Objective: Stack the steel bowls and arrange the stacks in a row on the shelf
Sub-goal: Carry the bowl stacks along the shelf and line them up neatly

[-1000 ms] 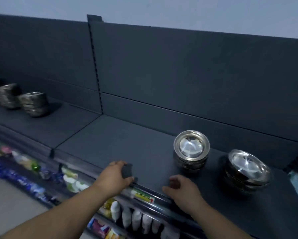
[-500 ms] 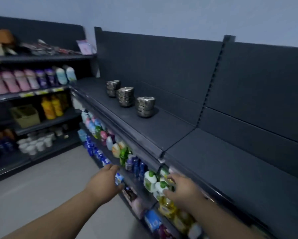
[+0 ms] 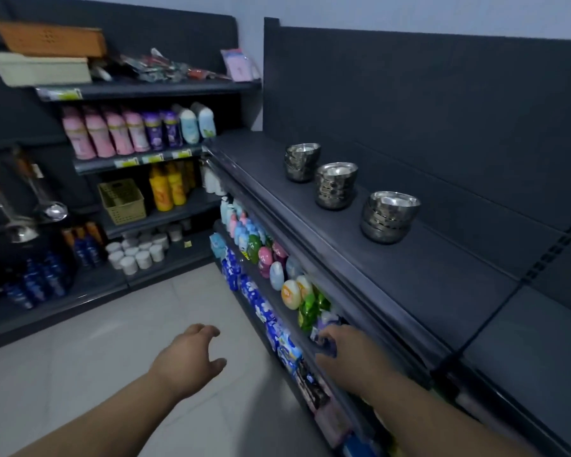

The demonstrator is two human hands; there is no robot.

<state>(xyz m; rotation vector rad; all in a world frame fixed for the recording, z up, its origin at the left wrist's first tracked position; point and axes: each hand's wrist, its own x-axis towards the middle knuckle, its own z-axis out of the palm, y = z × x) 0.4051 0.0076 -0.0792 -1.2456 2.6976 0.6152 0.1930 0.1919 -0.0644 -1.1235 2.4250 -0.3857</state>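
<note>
On the dark shelf point(image 3: 409, 272), three stacks of steel bowls point(image 3: 389, 216) stand in a row, apart. Well below, the left hand point(image 3: 188, 361) and right hand point(image 3: 347, 354) hang empty, fingers loosely spread, beside the packaged goods point(image 3: 271, 258).

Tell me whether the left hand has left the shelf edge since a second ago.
Yes. The left hand now hangs over the floor, left of the shelf.

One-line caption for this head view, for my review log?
Three stacks of steel bowls in a row on the dark shelf; both hands, left and right, empty below.
</note>
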